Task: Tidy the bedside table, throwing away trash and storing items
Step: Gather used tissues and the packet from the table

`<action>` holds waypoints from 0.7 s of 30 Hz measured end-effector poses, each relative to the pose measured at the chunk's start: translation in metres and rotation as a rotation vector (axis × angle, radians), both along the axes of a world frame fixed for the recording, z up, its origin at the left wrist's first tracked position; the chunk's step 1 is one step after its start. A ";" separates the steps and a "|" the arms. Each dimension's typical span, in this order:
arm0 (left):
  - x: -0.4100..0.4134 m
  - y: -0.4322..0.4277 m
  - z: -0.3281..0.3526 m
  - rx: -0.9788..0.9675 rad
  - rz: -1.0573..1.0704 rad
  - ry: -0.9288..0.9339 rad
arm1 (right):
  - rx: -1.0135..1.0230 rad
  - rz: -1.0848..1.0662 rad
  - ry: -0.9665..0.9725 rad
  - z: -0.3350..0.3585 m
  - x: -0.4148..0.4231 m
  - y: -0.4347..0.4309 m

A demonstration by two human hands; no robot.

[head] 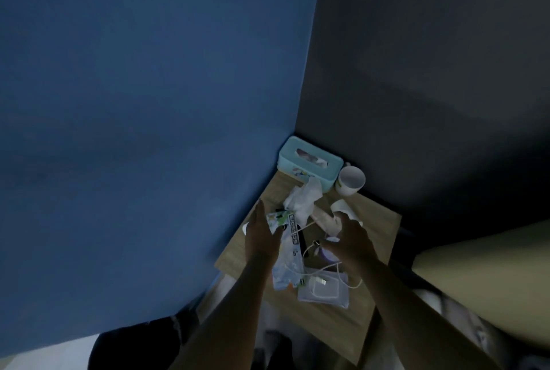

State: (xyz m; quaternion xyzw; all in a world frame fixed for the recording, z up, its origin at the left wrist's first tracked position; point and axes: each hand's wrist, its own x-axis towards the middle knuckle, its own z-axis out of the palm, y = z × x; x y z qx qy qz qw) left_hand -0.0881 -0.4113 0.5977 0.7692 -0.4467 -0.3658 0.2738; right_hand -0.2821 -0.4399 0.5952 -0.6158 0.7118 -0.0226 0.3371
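The left hand (262,235) sits just left of centre in the lower half of the frame, fingers stretched forward and thumb turned in against the top of a long plastic packet (287,253) printed with lettering. It looks pinched onto that packet, though the dim light makes it hard to be sure the grip is closed. The right hand (349,243) hovers right of centre, fingers spread and curled, with nothing in it that can be made out; it is poised over a small round pale thing whose nature I cannot tell.

The bedside table (378,221), a light wooden top, fills the lower middle of the frame, wedged into the corner between a blue wall and a darker one. At its far corner stands a teal tissue box (309,161), with a white mug (351,182) just beside it to the right. A crumpled tissue (303,198) lies in front of the box, touching the packet's upper end. A paper cup (340,207) lies tipped near the right hand's fingertips. Lower down, a white cable (324,268) loops across the packet and over a flat clear pouch (323,290) near the table's front edge.

The risk here, as I judge it, is the cable: it crosses the packet, so lifting the packet could drag the cable and pull the pouch off the front edge. The right hand's sweep could also knock the tipped cup toward the mug.
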 end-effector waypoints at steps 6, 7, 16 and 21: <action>-0.009 -0.003 0.008 0.029 0.008 -0.018 | 0.037 0.041 0.042 0.004 -0.003 -0.012; -0.011 -0.004 0.008 0.020 0.001 -0.027 | 0.030 0.045 0.042 0.004 -0.004 -0.015; -0.003 -0.009 -0.015 -0.095 -0.104 -0.228 | -0.109 0.100 0.028 -0.025 -0.002 -0.030; -0.010 0.001 -0.040 -0.169 -0.185 -0.453 | -0.311 0.257 0.087 -0.046 -0.006 -0.037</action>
